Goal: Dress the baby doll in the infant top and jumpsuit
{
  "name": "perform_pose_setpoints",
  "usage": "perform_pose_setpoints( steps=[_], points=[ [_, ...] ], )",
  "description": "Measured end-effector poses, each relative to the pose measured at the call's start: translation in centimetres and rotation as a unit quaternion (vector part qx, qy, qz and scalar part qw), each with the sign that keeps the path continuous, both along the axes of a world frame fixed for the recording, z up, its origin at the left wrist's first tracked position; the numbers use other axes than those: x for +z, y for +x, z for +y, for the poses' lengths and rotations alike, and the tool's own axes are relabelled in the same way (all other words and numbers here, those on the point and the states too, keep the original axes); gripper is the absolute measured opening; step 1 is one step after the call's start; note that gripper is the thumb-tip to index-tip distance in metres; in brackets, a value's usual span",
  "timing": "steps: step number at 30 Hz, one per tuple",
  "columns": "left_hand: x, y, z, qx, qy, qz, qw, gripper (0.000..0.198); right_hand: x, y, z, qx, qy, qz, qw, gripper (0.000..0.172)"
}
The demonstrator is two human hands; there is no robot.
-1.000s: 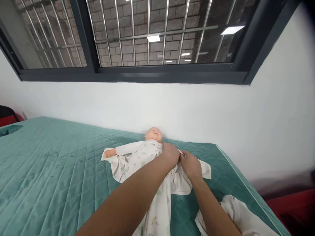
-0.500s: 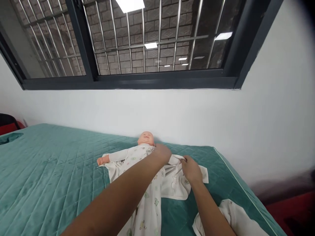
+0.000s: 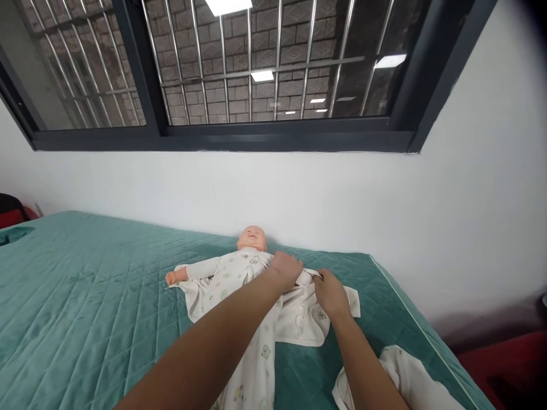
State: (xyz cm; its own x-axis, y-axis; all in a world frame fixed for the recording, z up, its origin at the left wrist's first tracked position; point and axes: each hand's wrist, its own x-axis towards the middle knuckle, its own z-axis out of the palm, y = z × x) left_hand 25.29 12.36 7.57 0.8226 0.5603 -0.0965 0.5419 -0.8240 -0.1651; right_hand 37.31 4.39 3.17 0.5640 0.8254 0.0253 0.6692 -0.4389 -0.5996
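White wall (image 3: 325,199) across mid frame, dark-framed window (image 3: 290,136) w/ metal bars (image 3: 250,74) up top. Green quilted bed (image 3: 98,285) fills the lower part; red item (image 3: 508,364) at lower R edge, black-and-red item (image 3: 11,210) at far L. Crumpled white cloth (image 3: 410,376) at bottom R, partly behind the R forearm. L forearm cuts diagonally over the doll's middle, blocking the view.

Doll (image 3: 252,239) lies face up, lower center, head nr the wall, in a white suit (image 3: 254,364) w/ small prints; its arm on frame L sticks straight out. Loose white shirt (image 3: 301,327) spreads out either side of it, rumpled, also printed.

R hand (image 3: 333,296) pinches the shirt's edge, thumb to fingers. L hand (image 3: 286,269) is curled at the doll's shoulder; fingertips hidden, can't tell what it grips.
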Motion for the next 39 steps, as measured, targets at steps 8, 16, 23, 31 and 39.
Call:
perform_pose_setpoints(
  steps=[8, 16, 23, 31, 39],
  points=[
    [1.3, -0.8, 1.1, -0.005, 0.020, -0.007, 1.000, 0.035, -0.3, 0.6, -0.1, -0.002, 0.051, 0.038, 0.998, 0.033],
    [3.6, -2.6, 1.4, 0.006, 0.044, -0.009, 0.999, 0.034, -0.5, 1.6, 0.0, -0.015, 0.137, 0.144, 0.980, 0.026],
    [4.2, -3.6, 0.8, 0.013, 0.041, -0.013, 0.999, 0.034, -0.2, 1.8, -0.1, -0.028, 0.216, 0.334, 0.917, 0.027],
    [1.9, -2.7, -0.2, 0.005, 0.001, -0.019, 1.000, 0.038, 0.8, 1.5, -0.5, -0.049, 0.247, 0.497, 0.830, 0.032],
    [2.3, -3.2, -1.8, 0.035, -0.021, -0.046, 0.998, 0.039, 1.1, 1.0, -0.2, -0.098, 0.294, 0.432, 0.847, 0.025]
  ],
)
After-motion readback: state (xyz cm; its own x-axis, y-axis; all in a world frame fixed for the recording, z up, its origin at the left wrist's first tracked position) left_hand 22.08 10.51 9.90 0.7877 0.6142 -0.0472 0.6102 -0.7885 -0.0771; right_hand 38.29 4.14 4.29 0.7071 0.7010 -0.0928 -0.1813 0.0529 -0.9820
